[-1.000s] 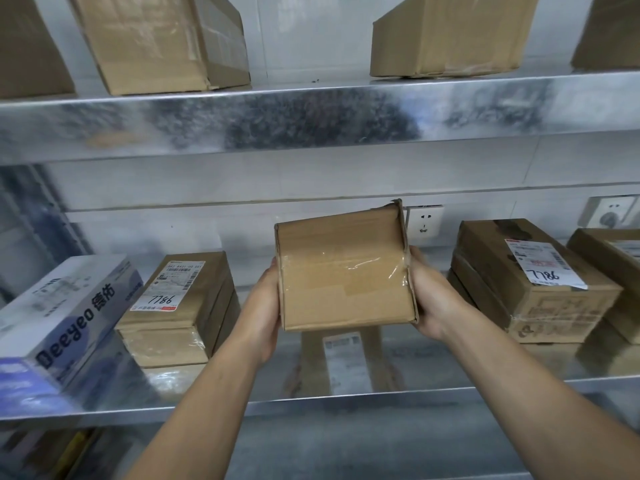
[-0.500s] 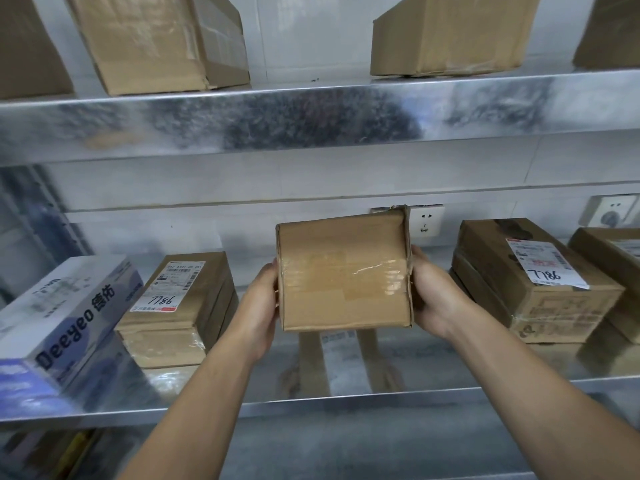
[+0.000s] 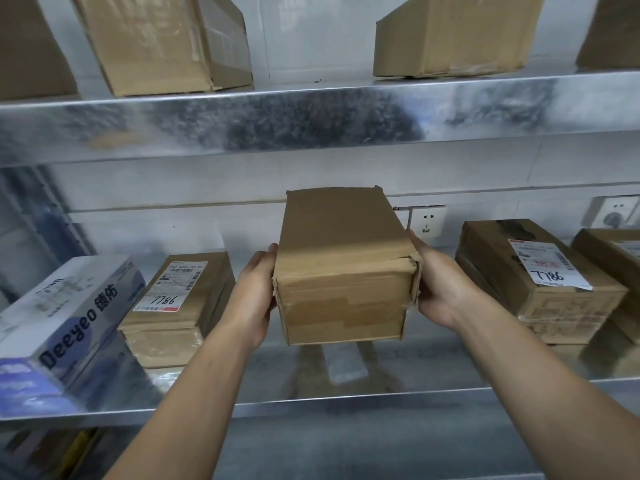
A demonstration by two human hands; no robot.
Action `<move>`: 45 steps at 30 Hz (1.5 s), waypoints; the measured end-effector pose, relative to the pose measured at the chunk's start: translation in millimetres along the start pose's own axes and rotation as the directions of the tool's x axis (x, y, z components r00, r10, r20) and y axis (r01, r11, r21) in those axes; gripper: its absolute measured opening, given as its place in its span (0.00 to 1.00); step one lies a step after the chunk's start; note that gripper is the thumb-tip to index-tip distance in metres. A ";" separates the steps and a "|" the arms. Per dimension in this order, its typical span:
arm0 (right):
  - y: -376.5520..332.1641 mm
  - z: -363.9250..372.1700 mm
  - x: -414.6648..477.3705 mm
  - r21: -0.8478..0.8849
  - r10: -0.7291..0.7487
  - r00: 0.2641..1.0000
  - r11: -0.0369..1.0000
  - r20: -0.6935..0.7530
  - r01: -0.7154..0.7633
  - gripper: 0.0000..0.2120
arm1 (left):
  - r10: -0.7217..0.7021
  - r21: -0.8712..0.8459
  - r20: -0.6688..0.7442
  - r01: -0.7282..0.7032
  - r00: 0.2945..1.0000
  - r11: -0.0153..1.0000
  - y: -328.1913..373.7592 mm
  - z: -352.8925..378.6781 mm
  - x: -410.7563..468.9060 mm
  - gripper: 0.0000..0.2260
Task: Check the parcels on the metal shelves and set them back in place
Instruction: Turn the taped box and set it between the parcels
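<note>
Two metal shelves fill your view: the upper shelf point(image 3: 311, 116) runs across the top and the lower shelf point(image 3: 346, 403) sits below your hands. On the upper one stand a big parcel point(image 3: 162, 39) at the left and an angled parcel point(image 3: 450, 32) at the right, well apart.

Both your forearms reach up and forward from the bottom edge, converging on the held parcel point(image 3: 343, 271), a plain brown taped carton over the middle of the lower shelf. Its short end faces you and its long top face slopes away toward the wall. Whether its bottom edge touches the shelf cannot be told, since only its reflection shows beneath.

To the left on that shelf lie a blue-and-white box point(image 3: 62, 313) marked Deeyeo and, just beside it, a left labelled parcel point(image 3: 180, 299). A right labelled parcel point(image 3: 533, 282) lies at the right (both labels read 7786).

Your left hand point(image 3: 256, 292) is clamped flat against the carton's left side, thumb along the near edge. Your right hand point(image 3: 440, 285) grips the right side the same way. The fingers of both are hidden behind the carton. A wall socket point(image 3: 427, 220) shows just above your right thumb.
</note>
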State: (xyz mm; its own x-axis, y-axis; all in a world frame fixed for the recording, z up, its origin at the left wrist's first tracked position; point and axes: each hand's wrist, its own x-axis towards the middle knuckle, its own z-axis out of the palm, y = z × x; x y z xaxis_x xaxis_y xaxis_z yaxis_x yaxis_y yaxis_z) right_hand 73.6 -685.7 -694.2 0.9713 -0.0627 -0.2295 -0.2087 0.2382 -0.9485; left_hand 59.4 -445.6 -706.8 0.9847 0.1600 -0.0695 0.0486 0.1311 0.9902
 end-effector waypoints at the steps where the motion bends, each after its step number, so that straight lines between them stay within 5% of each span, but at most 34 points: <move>1: -0.1 -0.2 -1.4 0.008 0.003 1.000 1.000 0.000 -0.003 0.20 | 0.003 -0.004 -0.005 -0.003 1.000 1.000 -1.6 0.6 0.0 0.11; 28: 17.7 -7.2 6.7 -0.082 0.026 0.998 0.996 0.052 -0.022 0.22 | -0.074 -0.060 0.059 0.078 0.995 0.995 -19.5 -1.7 -0.3 0.17; 35: 11.0 -9.2 9.3 -0.070 -0.031 0.999 0.997 0.029 0.033 0.14 | -0.009 -0.054 0.038 0.011 0.999 0.998 -11.6 0.8 3.1 0.11; 45: 15.9 -10.5 4.1 -0.028 -0.071 0.995 0.997 0.063 0.072 0.17 | 0.028 -0.067 0.025 -0.026 0.999 0.997 -13.7 4.0 -3.1 0.09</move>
State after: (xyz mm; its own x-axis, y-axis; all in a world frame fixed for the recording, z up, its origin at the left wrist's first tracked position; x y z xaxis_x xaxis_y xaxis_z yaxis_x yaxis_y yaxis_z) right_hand 73.1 -692.3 -712.6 0.9889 -0.0178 -0.1476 -0.1408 0.2061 -0.9683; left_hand 56.3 -451.8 -719.7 0.9895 0.1390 -0.0386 0.0113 0.1919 0.9813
